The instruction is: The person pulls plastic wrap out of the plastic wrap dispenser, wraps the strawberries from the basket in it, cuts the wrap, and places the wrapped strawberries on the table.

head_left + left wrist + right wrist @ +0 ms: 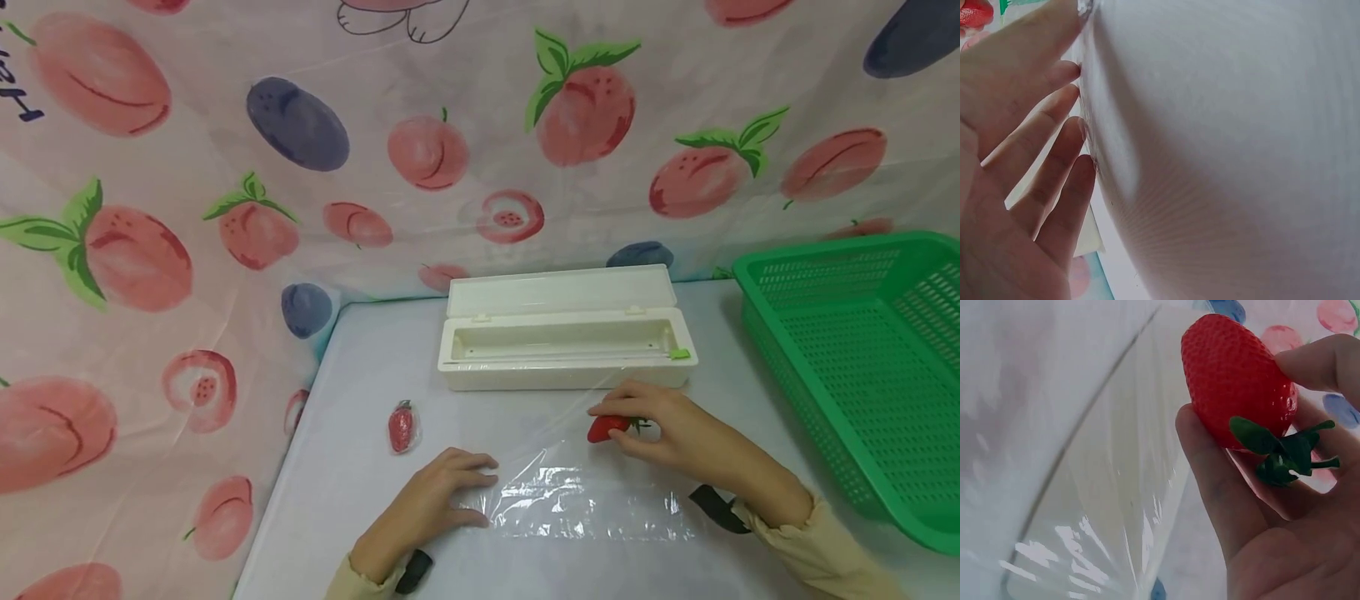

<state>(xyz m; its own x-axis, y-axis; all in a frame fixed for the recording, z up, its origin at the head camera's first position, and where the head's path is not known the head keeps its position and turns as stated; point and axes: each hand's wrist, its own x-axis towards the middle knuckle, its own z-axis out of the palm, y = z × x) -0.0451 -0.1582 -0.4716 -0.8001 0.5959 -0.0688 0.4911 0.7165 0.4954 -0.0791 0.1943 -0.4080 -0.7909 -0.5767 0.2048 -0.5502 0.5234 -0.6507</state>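
Between thumb and fingers my right hand [675, 429] holds a red strawberry [1235, 381] with green leaves, above the right part of a clear sheet of plastic wrap [577, 492]. The wrap lies on the table and reaches back to a white wrap dispenser box [562, 379], whose lid stands open. My left hand [442, 496] rests at the wrap's left edge with its fingers spread and loosely bent. In the left wrist view, those fingertips [1088, 165] are right at the table surface. A second strawberry [402, 427], wrapped in film, lies beyond the left hand.
A green plastic basket [813, 408] stands at the right of the white table [330, 500]. Behind and to the left hangs a fruit-printed cloth [360, 100]. A small green piece [679, 354] sits on the dispenser's front right edge.
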